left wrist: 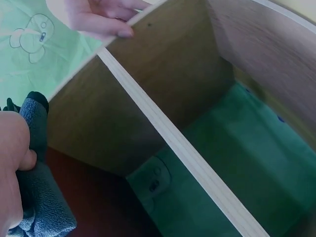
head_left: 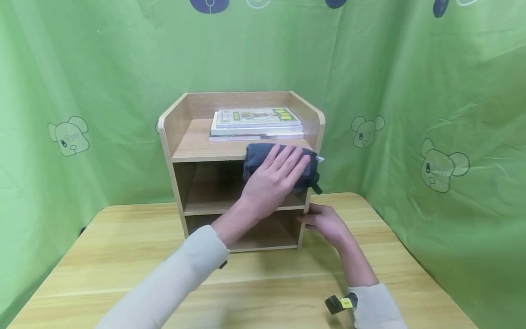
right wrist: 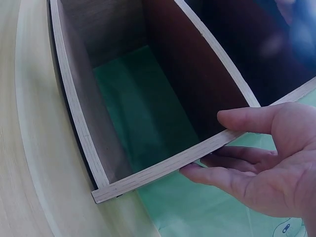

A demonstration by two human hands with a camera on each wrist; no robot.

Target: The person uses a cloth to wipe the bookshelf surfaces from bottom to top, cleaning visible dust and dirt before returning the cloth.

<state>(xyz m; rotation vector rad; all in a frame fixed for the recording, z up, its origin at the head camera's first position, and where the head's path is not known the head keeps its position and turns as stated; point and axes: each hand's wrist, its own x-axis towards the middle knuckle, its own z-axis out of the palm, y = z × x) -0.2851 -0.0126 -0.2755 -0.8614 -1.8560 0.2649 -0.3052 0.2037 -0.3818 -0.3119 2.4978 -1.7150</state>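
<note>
A small wooden shelf (head_left: 246,211) with a railed top and two openings below stands on the table. My left hand (head_left: 269,185) holds a folded dark blue-grey cloth (head_left: 256,155) in front of the right end of the top board. In the left wrist view, the thumb lies against the fuzzy cloth (left wrist: 47,207). Lower down, my right hand (head_left: 328,224) grips the shelf's right side panel. The right wrist view shows the thumb on the inner side of the panel edge (right wrist: 163,167) and the fingers on its outer side.
A stack of books (head_left: 256,123) lies on the shelf's top board. The wooden table (head_left: 135,274) extends around the shelf, with a green curtain (head_left: 123,68) behind it and at both sides. A black strap with a yellow tag (head_left: 346,302) is at the right wrist.
</note>
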